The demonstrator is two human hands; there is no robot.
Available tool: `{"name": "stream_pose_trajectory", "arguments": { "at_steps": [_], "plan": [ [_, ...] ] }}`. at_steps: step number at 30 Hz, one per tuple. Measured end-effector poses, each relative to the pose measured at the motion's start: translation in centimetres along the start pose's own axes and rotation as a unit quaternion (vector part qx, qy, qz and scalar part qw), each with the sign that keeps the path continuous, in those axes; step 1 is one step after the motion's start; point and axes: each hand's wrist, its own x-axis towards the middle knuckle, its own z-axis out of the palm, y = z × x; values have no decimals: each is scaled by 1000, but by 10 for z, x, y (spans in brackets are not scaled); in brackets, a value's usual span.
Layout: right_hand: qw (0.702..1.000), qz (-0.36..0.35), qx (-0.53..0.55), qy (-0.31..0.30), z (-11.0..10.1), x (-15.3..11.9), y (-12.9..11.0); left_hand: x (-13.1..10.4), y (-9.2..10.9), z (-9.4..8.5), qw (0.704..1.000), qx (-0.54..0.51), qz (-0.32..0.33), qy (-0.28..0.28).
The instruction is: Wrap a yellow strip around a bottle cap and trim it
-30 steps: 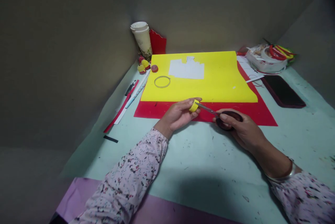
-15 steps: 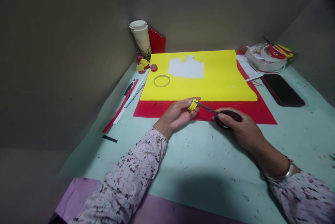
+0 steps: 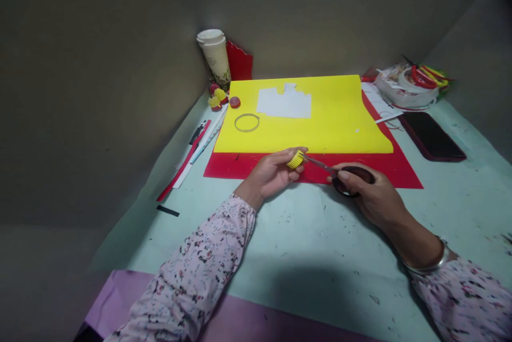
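My left hand [image 3: 272, 174] pinches a small yellow ribbed bottle cap [image 3: 296, 159] between thumb and fingers, just above the front edge of a red sheet [image 3: 400, 174]. My right hand [image 3: 370, 198] grips the dark handles of a pair of scissors [image 3: 348, 177]. The scissor blades point left and their tip meets the cap. A yellow corrugated sheet [image 3: 340, 123] lies on the red one, carrying a white paper cutout [image 3: 285, 103] and a thin wire ring [image 3: 247, 122].
A lidded paper cup [image 3: 216, 59] and a red card piece [image 3: 240, 63] stand in the back corner, with small red and yellow caps [image 3: 220, 99] beside them. Paper strips [image 3: 192, 158] lie at the left. A dark phone [image 3: 432, 136] and a bundle of tape rolls and bangles [image 3: 412, 86] sit at right.
The scissors and my right hand have shifted slightly right and the cap has tilted a little in my left fingers. Otherwise things stand the same.
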Motion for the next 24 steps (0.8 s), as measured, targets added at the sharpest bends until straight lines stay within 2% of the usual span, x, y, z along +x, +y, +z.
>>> {"name": "stream_pose_trajectory", "arguments": {
  "at_steps": [24],
  "plan": [
    [994, -15, -102, -23, 6, -3, -13, 0, -2, 2, 1000, -24, 3, 15]
  ]
}}
